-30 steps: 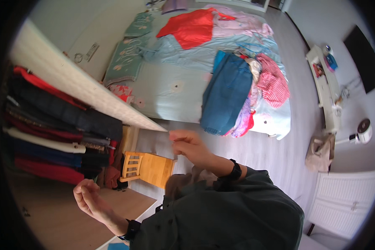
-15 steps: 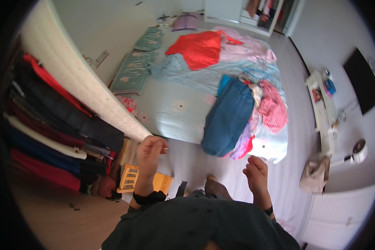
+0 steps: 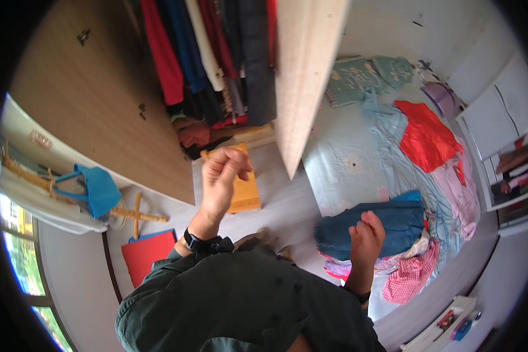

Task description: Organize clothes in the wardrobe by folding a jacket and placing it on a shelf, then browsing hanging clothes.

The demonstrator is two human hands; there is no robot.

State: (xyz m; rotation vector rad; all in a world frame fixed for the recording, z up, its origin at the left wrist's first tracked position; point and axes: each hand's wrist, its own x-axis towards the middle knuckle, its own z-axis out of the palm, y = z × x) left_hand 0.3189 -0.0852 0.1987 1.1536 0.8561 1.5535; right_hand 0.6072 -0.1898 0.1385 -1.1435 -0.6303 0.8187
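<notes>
My left hand [image 3: 222, 179] is raised in front of the open wardrobe, fingers curled in, with nothing visible in them. Behind it stands a small wooden chair [image 3: 245, 196]. Clothes hang in the wardrobe, among them a red garment [image 3: 163, 58], a cream one [image 3: 204, 44] and a dark padded one [image 3: 258, 88]. Folded clothes [image 3: 196, 134] lie below them. My right hand [image 3: 366, 237] hovers empty, its fingers loosely bent and apart. From this view it overlaps a dark blue garment [image 3: 334, 230] on the bed, apparently without touching it. Beside that lies a pink checked garment [image 3: 413, 273].
A wardrobe door [image 3: 308, 76] juts out between wardrobe and bed [image 3: 340, 170]; another door [image 3: 94, 111] stands at the left. A red satin garment [image 3: 428, 138] lies on the bed. To the left are a blue bag [image 3: 97, 190], a wooden stand [image 3: 138, 214] and a red flat item [image 3: 149, 255].
My view has turned left, bringing the wardrobe to the upper middle and the bed to the right. Both hands stay raised and empty. The clothes on the bed look unmoved.
</notes>
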